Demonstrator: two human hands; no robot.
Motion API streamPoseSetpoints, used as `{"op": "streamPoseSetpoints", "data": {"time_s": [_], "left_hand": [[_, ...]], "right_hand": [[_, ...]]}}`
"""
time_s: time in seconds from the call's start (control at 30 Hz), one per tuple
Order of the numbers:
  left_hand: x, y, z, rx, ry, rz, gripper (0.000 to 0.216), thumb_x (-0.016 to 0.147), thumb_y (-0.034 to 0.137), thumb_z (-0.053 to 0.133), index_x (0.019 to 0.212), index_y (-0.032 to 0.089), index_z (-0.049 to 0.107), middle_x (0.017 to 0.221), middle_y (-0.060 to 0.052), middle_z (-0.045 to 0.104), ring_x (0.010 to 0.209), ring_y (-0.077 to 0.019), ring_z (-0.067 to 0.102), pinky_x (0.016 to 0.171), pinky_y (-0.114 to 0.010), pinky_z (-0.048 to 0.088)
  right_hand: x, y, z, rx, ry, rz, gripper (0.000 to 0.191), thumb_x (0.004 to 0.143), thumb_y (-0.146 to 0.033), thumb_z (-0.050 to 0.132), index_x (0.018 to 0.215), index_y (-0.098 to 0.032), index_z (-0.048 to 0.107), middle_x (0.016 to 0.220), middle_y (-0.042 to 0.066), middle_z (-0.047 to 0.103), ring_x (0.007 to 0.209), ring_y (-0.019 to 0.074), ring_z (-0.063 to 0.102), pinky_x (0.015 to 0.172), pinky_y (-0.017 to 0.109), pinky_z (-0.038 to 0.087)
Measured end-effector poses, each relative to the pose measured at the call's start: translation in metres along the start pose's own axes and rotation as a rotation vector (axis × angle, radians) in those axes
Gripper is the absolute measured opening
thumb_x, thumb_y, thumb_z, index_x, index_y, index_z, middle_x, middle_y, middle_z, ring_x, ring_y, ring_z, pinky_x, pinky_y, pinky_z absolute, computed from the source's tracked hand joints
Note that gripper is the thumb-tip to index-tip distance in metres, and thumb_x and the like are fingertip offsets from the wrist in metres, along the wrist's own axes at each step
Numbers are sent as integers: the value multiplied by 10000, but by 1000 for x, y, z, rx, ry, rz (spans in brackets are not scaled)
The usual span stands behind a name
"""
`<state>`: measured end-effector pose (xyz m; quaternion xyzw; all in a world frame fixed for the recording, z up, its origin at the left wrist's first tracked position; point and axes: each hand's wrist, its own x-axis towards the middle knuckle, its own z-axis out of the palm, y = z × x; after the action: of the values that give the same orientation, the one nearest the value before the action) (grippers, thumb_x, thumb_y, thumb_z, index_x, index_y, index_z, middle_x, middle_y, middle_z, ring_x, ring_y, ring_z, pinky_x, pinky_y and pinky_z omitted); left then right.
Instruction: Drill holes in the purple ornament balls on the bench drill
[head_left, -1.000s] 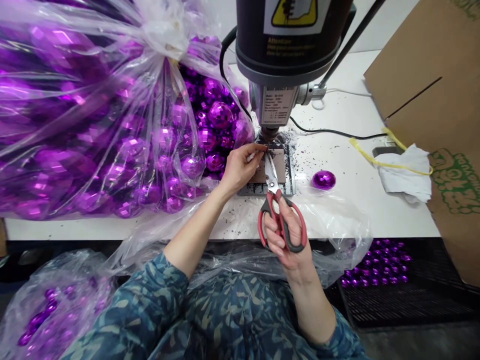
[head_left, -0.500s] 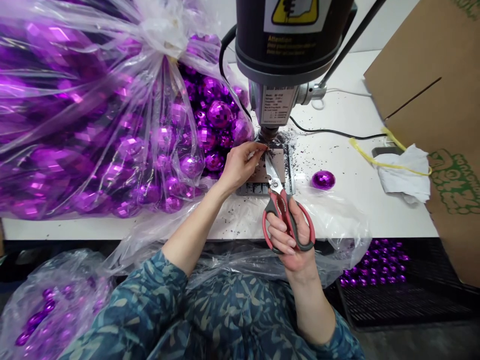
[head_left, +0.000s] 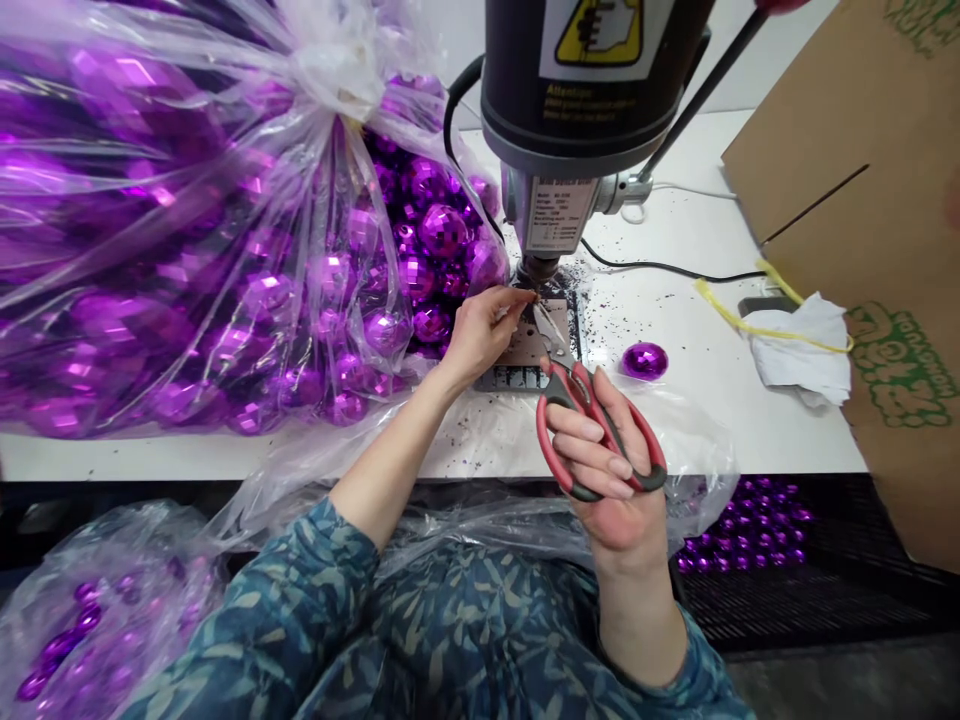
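My right hand (head_left: 600, 460) grips a pair of scissors (head_left: 589, 400) with red and dark grey handles, its fingers through the loops. The blades point away from me, over the base plate (head_left: 525, 345) of a small bench drill (head_left: 559, 210). At the blade tips, my left hand (head_left: 484, 325) pinches with thumb and index finger just below the drill chuck. Whatever lies in that pinch is too small to name. A purple faceted ball (head_left: 645, 361) rests on the table to the right of the plate.
A large clear bag (head_left: 225, 260) of purple mirror balls fills the left of the white table (head_left: 675, 310). Dark shavings surround the drill. White paper (head_left: 802, 345) with a yellow strap lies near a cardboard box (head_left: 847, 200). A black crate (head_left: 810, 600) with purple balls stands below right.
My right hand and the scissor handles have moved slightly right and turned, while the blades stay by my left fingertips. My left hand has hardly moved; the view has shifted a little.
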<state>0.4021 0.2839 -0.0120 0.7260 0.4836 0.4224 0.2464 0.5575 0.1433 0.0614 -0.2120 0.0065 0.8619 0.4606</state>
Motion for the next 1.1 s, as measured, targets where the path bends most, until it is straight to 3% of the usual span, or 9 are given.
{"op": "streamPoseSetpoints", "data": {"time_s": [0.2, 0.37, 0.8, 0.97, 1.1], "left_hand": [[-2, 3, -3, 62, 50, 45, 325, 936, 177, 588, 1242, 183, 697, 1117, -68, 774, 1004, -193, 715, 896, -273, 526], [-3, 7, -6, 89, 16, 32, 294, 940, 181, 584, 1208, 180, 707, 1104, -68, 781, 1004, -201, 716, 878, -275, 528], [-4, 5, -1, 63, 48, -15, 323, 921, 179, 611, 1234, 198, 689, 978, -46, 772, 908, -193, 710, 814, -276, 519], [-4, 4, 0, -2, 15, -15, 250, 941, 179, 585, 1145, 173, 727, 1028, -68, 778, 968, -198, 717, 881, -290, 532], [-2, 3, -2, -30, -28, -10, 235, 951, 163, 551, 1078, 175, 748, 1011, -60, 777, 966, -189, 716, 879, -282, 537]], "right_hand": [[0, 4, 20, -93, 85, -29, 274, 962, -442, 554, 1099, -208, 593, 652, -101, 422, 398, -30, 304, 370, 63, 313], [2, 8, 9, -111, 70, -23, 332, 920, -475, 633, 1129, -220, 592, 630, -113, 417, 385, -28, 295, 340, 67, 268], [1, 6, -3, -15, -19, -31, 330, 963, -491, 573, 1094, -192, 616, 636, -106, 420, 379, -31, 237, 313, 40, 243], [-8, 15, -17, -96, 8, 59, 322, 939, -519, 598, 1047, -217, 626, 605, -113, 414, 349, -24, 184, 286, 61, 241], [-15, 15, -29, -260, 145, -62, 372, 870, -579, 662, 981, -227, 619, 584, -112, 430, 329, -18, 184, 263, 88, 227]]}}
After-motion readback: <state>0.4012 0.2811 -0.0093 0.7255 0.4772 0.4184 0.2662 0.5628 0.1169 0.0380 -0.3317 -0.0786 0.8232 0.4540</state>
